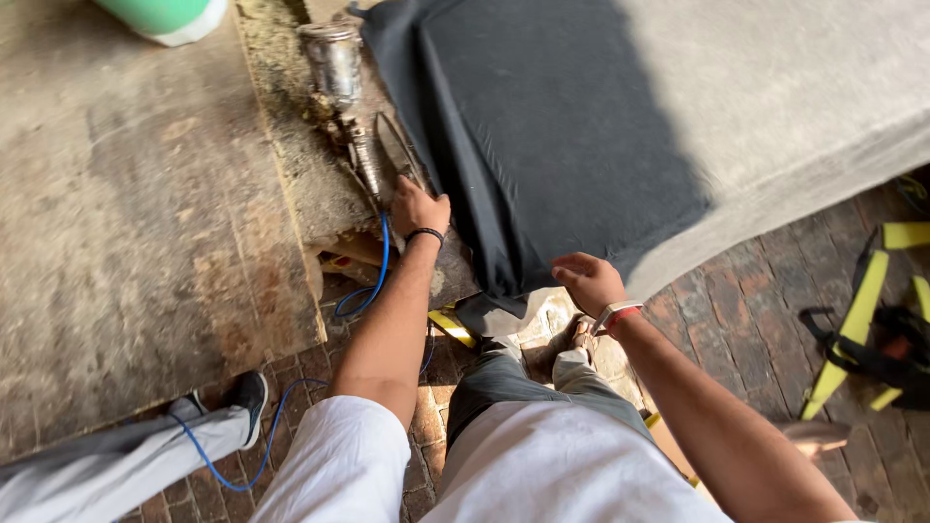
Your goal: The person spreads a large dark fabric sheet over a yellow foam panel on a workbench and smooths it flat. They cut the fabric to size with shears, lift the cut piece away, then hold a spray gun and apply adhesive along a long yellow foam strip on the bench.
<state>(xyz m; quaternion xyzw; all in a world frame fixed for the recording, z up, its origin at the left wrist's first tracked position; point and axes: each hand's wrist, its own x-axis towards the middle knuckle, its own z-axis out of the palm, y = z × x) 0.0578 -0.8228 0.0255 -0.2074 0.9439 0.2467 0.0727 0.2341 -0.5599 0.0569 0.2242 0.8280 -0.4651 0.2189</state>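
Grey, stained plywood [126, 213] fills the left of our view, with a green and white round container [170, 17] at its top edge. Below it, a leg in grey trousers with a dark sneaker [247, 392] stretches across the brick floor [736, 310]; we cannot tell whose it is. A thin blue air hose [380, 266] runs over the bricks from near that shoe up to a metal pneumatic spray gun with a shiny cup [339, 87], which lies along the rough, dirty edge of the plywood.

Our left hand [418, 208], with a black band on the wrist, rests just at the lower end of that gun, touching a thin curved metal piece [397, 145] beside it. The fingers are curled down on it, though we cannot tell how firmly they grip.

To the right lies a large cushion panel covered in black fabric [552, 136], its far part a pale grey fabric [794, 87] in bright sunlight. Our right hand [586, 281], wearing a white and red wristband, hovers at the panel's lower corner, fingers loosely bent and apart, closed on nothing, just beside the black cloth's hanging edge.

Farthest right, yellow and black harness straps [867, 329] lie on the bricks, well apart from both hands.
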